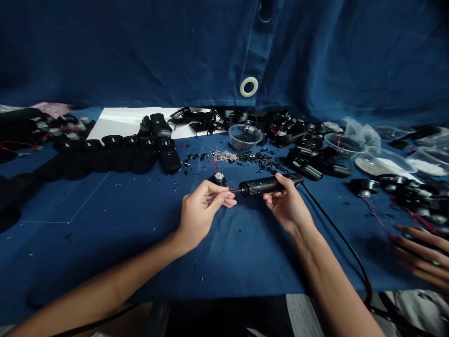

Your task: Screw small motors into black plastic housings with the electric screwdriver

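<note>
A black electric screwdriver (pixel 264 185) with a ribbed collar lies sideways in my right hand (pixel 286 203), its cable trailing off to the right. My left hand (pixel 205 206) pinches at the tip of the screwdriver's bit, thumb against fingers. Whatever small piece may sit between those fingertips is hidden. Just behind the left hand stands a small motor (pixel 219 177) with red wire on a black part, partly covered by my fingers. Beyond it, a pile of small screws (pixel 225 156) lies on the blue cloth (pixel 224 252).
A clear bowl (pixel 245 136) of small black pieces stands behind the screws. Black housings (pixel 131 154) line up at left. More black parts (pixel 303 164), wired motors (pixel 365 187) and clear tubs (pixel 343 146) crowd the right. Another person's hand (pixel 426 252) rests at far right. A blue curtain (pixel 157 56) hangs behind.
</note>
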`<state>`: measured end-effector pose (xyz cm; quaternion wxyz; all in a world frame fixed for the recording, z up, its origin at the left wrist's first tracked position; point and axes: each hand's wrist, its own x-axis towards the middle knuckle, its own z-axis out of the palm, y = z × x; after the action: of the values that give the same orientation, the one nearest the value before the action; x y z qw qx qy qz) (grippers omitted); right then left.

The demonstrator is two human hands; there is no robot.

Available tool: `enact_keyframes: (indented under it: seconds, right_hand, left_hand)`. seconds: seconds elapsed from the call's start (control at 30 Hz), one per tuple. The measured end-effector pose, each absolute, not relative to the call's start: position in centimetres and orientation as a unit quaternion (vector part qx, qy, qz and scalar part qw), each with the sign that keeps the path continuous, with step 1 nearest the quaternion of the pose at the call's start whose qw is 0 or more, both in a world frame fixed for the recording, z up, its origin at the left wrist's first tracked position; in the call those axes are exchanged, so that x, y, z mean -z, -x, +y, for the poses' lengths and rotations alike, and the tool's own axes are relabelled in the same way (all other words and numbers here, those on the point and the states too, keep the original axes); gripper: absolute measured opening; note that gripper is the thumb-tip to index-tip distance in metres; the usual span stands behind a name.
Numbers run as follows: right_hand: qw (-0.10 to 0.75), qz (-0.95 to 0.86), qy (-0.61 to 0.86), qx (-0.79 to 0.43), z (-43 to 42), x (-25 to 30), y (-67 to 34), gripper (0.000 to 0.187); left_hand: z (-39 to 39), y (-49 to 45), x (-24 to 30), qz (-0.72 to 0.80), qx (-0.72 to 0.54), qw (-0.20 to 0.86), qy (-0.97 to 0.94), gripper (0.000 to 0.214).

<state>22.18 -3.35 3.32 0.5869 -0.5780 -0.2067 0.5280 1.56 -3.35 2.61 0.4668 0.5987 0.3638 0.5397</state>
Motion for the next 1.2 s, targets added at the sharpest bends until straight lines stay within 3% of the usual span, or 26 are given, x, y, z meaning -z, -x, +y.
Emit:
enact_keyframes:
  seconds: [0.3,0.6,0.67,0.8,0.97,1.2]
  right_hand:
    - [0.582,-0.164,0.575,-0.551,-3.3,-3.3,-21.9,0.027]
    - [0.544,-0.224,0.613,-0.528,-3.1,-3.0,-22.0,0.029]
    - [0.525,-0.249,0.63,-0.516,-3.2,-2.9,-22.3,0.031]
    - [0.499,-0.234,0.646,-0.528,-3.6,-2.5,-23.8,0.032]
    - [0.489,-0.192,0.66,-0.536,-4.5,-2.2,-26.4,0.028]
    - [0.41,-0.235,0.698,-0.538,-5.4,-2.7,-27.7,0.032]
  left_hand:
    - [-3.4,-1.8,-2.6,0.355,-0.551,0.512,-0.555,0.012]
    - [-3.1,-1.7,-1.8,0.364,-0.527,0.457,-0.617,0.011]
    - [-2.9,-1.6,-1.7,0.36,-0.501,0.417,-0.667,0.016]
    - [-2.2,-0.6,-1.7,0.346,-0.442,0.249,-0.79,0.049]
    - [-1.1,0.6,-1.6,0.324,-0.41,0.085,-0.848,0.037]
    - [-0.2,0.6,-1.7,0.353,-0.373,-0.009,-0.858,0.021]
